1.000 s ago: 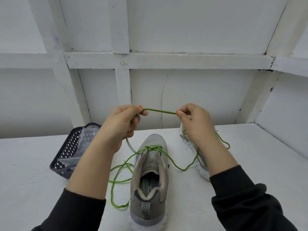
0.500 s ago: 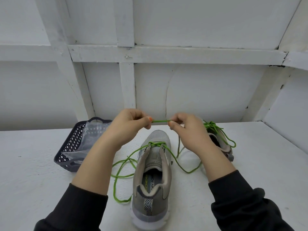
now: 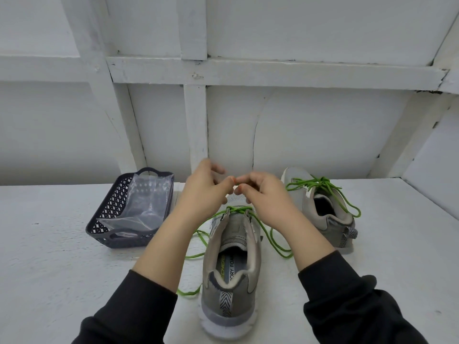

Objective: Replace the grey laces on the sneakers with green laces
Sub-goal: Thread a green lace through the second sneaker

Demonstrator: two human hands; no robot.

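The left hand [image 3: 202, 194] and right hand [image 3: 267, 198] are raised side by side with curled fingers, their fingertips meeting in a blurred bunch. I cannot tell whether either pinches anything there. They hover above the toe of the near sneaker [image 3: 231, 274], a grey shoe standing upright on the tabletop [image 3: 49, 269] with its heel toward the person. A green lace [image 3: 274, 243] crosses its foremost eyelets, and its loose ends trail onto the tabletop on both sides of the shoe. Dark sleeves [image 3: 139, 306] cover both forearms partway.

The far sneaker [image 3: 327, 219] stands to the right and further back, apart from the first. A second green lace [image 3: 320, 183] is bunched over its tongue, with a loop hanging down its side. To the left, a dark perforated basket [image 3: 104, 219] holds a clear plastic bag [image 3: 144, 204]. A white panelled wall [image 3: 298, 132] rises behind.
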